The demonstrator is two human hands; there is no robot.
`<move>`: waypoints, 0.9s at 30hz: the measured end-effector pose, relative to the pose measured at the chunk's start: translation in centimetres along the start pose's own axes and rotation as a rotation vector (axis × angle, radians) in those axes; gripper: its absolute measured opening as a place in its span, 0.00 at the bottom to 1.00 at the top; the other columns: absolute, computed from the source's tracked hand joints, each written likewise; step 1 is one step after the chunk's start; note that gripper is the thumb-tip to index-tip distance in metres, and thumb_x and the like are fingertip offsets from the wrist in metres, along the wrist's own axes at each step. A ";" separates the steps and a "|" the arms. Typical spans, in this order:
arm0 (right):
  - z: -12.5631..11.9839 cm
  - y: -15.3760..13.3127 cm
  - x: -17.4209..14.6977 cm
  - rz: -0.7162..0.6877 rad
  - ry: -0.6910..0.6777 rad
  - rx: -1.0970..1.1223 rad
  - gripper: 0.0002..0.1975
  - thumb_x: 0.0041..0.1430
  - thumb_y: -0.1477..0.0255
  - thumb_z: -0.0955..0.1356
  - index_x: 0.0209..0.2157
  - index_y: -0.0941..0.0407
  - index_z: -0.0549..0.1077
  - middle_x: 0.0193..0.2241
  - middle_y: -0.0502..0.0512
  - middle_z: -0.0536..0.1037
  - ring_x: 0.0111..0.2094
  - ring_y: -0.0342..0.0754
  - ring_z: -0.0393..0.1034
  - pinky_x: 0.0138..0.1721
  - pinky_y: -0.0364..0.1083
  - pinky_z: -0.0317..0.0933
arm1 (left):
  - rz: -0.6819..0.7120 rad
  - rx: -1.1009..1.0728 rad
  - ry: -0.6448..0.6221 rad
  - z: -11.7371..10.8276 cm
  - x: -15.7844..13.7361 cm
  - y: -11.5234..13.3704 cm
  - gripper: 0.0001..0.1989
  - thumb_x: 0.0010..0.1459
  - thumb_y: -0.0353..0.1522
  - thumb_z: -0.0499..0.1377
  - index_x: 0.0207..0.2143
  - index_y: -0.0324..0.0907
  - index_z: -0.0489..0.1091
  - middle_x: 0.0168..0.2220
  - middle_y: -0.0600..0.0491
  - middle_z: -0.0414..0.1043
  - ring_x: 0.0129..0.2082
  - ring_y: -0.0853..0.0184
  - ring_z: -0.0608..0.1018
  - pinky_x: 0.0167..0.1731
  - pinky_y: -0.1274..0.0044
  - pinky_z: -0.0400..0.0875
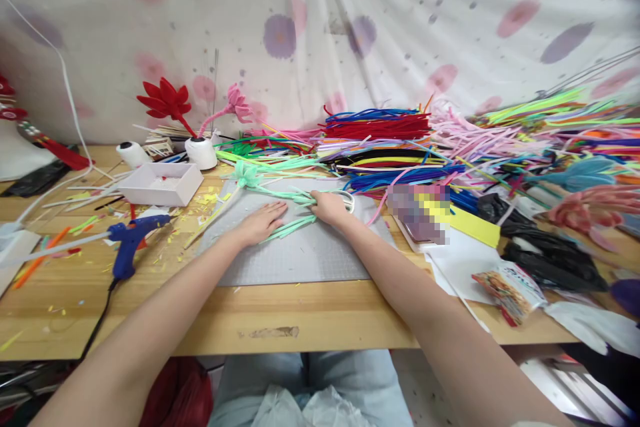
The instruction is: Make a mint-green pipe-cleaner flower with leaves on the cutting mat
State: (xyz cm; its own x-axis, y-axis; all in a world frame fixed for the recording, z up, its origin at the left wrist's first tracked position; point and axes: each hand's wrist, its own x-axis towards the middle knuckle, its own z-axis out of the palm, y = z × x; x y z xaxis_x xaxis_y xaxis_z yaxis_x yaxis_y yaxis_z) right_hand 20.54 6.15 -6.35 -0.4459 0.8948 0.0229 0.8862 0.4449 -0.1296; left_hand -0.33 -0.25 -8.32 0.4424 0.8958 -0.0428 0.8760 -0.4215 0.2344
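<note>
My left hand (263, 222) lies flat on the grey cutting mat (300, 260), its fingers stretched out beside several mint-green pipe cleaners (293, 225). My right hand (330, 207) is closed around more mint-green pipe cleaners (300, 197) at the mat's middle. A pale loop (351, 200) sticks out to the right of that hand; its kind is unclear. Behind my left hand, a mint-green pipe-cleaner flower (247, 175) rests at the mat's back left. The part inside my right palm is hidden.
On the left are a blue glue gun (131, 240) and a white box (161, 183). Red and pink flowers stand in a white thread spool (201, 153). Piles of coloured pipe cleaners (377, 127) line the back. A snack packet (510, 290) and black plastic bag (550, 260) lie right.
</note>
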 end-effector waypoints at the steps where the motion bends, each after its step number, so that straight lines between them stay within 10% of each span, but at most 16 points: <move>1: 0.0 0.0 0.0 0.013 0.008 -0.005 0.15 0.54 0.69 0.59 0.43 0.54 0.67 0.36 0.59 0.76 0.38 0.53 0.70 0.33 0.45 0.56 | -0.001 0.009 -0.012 -0.2 -0.9 -0.6 0.27 0.60 0.39 0.37 0.59 0.37 0.49 0.62 0.49 0.45 0.61 0.69 0.48 0.59 0.72 0.42; 6: 0.1 0.2 0.4 0.069 0.026 0.003 0.15 0.54 0.68 0.59 0.43 0.54 0.67 0.37 0.58 0.76 0.39 0.53 0.70 0.33 0.45 0.56 | -0.086 0.095 0.005 -2.3 -6.2 -2.5 0.29 0.58 0.44 0.39 0.58 0.39 0.54 0.60 0.48 0.50 0.60 0.66 0.54 0.56 0.72 0.51; 10: 0.2 0.3 0.8 0.094 0.010 0.047 0.15 0.54 0.66 0.59 0.43 0.54 0.67 0.39 0.58 0.75 0.40 0.52 0.68 0.35 0.45 0.56 | -0.402 0.299 0.088 -5.6 -7.9 -1.6 0.32 0.58 0.47 0.35 0.34 0.37 0.73 0.36 0.41 0.74 0.42 0.55 0.73 0.43 0.64 0.64; 19: 0.6 0.3 0.4 0.116 0.059 0.071 0.15 0.55 0.65 0.59 0.42 0.55 0.68 0.36 0.59 0.76 0.38 0.51 0.69 0.34 0.44 0.56 | -0.162 0.201 0.110 -1.8 -4.8 -1.8 0.30 0.57 0.43 0.43 0.56 0.33 0.55 0.60 0.41 0.48 0.60 0.60 0.52 0.55 0.70 0.51; 27: 0.0 0.0 -0.1 0.008 0.098 0.318 0.19 0.57 0.60 0.59 0.46 0.51 0.68 0.39 0.54 0.76 0.40 0.49 0.69 0.38 0.43 0.57 | -0.614 0.424 -0.078 -5.8 -6.2 1.3 0.21 0.56 0.37 0.44 0.33 0.32 0.72 0.33 0.34 0.72 0.37 0.49 0.74 0.35 0.63 0.65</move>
State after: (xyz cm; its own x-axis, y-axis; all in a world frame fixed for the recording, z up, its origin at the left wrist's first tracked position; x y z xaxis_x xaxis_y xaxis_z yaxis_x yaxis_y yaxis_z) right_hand 20.54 6.04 -6.38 -0.4111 0.9045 0.1135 0.7990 0.4174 -0.4330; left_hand -3.05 -5.52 -2.07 -0.1516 0.9814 -0.1178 0.9615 0.1188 -0.2478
